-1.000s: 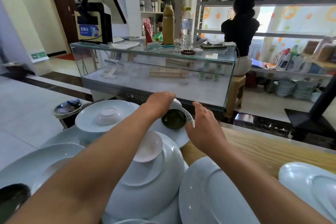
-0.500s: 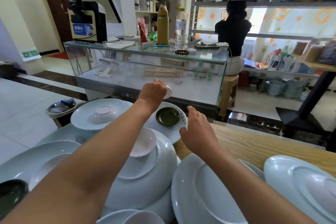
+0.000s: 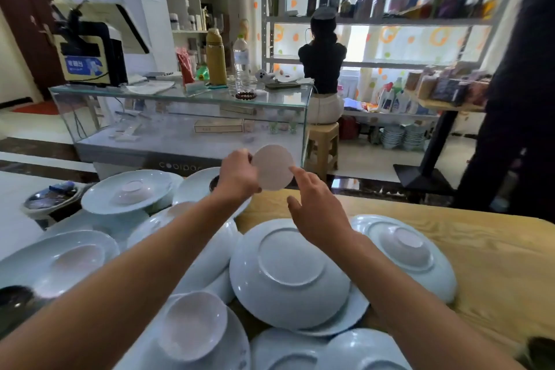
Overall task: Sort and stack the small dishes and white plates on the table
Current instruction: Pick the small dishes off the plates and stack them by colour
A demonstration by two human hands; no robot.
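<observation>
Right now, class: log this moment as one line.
left hand: holds small white dish raised | right hand: open, reaching | plates: upturned

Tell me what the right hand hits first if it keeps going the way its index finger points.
Probably the small white dish the left hand holds up: the right hand has its index fingertip just short of the rim. Depth is unclear.

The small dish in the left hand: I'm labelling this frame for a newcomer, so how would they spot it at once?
Start at the wooden table crowded with white plates, then look above its far edge, in front of the glass counter. There the left hand pinches the small dish, with the right hand just beside it. Unlike every other dish, it is lifted off the table, its round face toward the camera.
</observation>
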